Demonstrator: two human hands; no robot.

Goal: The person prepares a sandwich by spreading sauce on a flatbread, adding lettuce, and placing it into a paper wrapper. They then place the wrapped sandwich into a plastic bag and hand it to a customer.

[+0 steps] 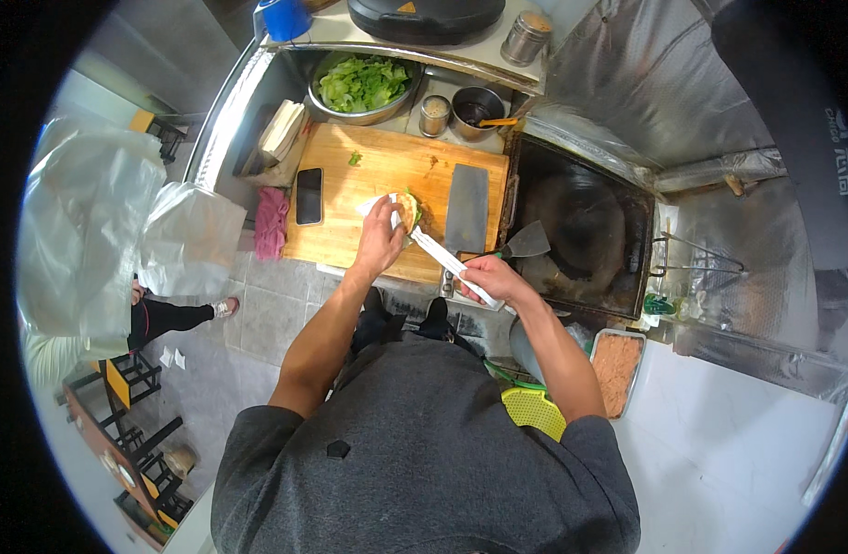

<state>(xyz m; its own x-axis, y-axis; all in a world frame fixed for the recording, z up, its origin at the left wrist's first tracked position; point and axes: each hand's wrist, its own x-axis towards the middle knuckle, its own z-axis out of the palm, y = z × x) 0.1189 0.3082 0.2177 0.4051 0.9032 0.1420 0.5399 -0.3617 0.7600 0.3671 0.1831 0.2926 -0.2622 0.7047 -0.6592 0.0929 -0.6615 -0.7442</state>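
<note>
My left hand holds a filled flatbread with green leaf at its edge, partly on white paper. My right hand grips a pair of long white tongs, their tips at the flatbread's lower edge. Beneath lies a wooden cutting board. To the right of the bread rests a broad cleaver. A smartphone lies on the board's left side, and a scrap of lettuce sits near the back. My fingers hide part of the bread.
A dark griddle with a scraper stands at right. Behind the board are a bowl of lettuce, a shaker and a sauce pot. A pink cloth and hanging plastic bags are left; a meat tray is lower right.
</note>
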